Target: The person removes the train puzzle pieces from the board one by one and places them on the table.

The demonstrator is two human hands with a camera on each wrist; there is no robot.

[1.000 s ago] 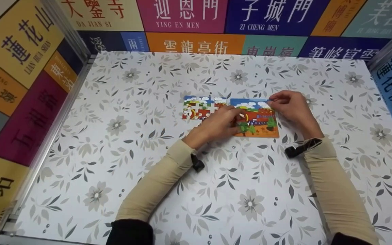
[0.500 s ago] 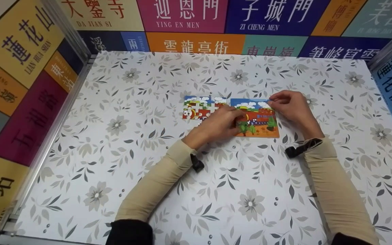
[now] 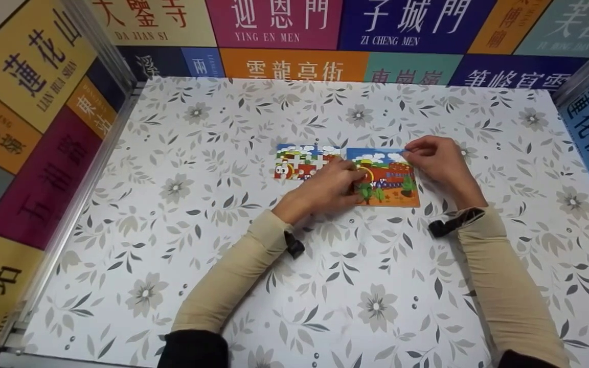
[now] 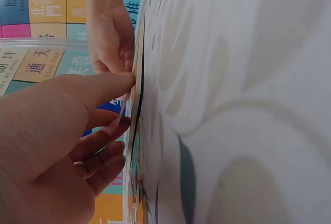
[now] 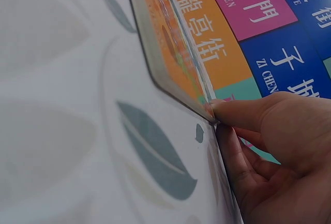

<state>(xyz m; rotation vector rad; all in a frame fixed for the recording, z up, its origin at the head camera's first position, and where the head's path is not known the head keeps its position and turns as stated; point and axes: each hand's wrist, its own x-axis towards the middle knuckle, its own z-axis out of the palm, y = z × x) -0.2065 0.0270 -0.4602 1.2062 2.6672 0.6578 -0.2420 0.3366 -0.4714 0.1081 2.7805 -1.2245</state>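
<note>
My right hand (image 3: 435,158) pinches the far right corner of a colourful puzzle board (image 3: 397,197), thumb on top and index finger at the edge in the right wrist view. The board's picture has a red train, green bushes and orange ground. My left hand (image 3: 327,186) is bent over the board's left side, its thumb at the edge. In the left wrist view, a thin puzzle piece (image 4: 123,108) stands tilted between the left thumb and index finger. Left of the board lie jigsaw pieces (image 3: 284,170) with a train face and white gaps, partly hidden by the left hand.
Both lie on a table (image 3: 223,230) covered in a pale leaf-and-flower pattern. Colourful panels (image 3: 294,64) with large lettering stand along the back and both sides. A black strap with a small camera (image 3: 435,228) sits at the right wrist.
The left hand has drawn back slightly to the left, and more of the printed train front shows beside its fingertips. The right hand stays at the board's corner.
</note>
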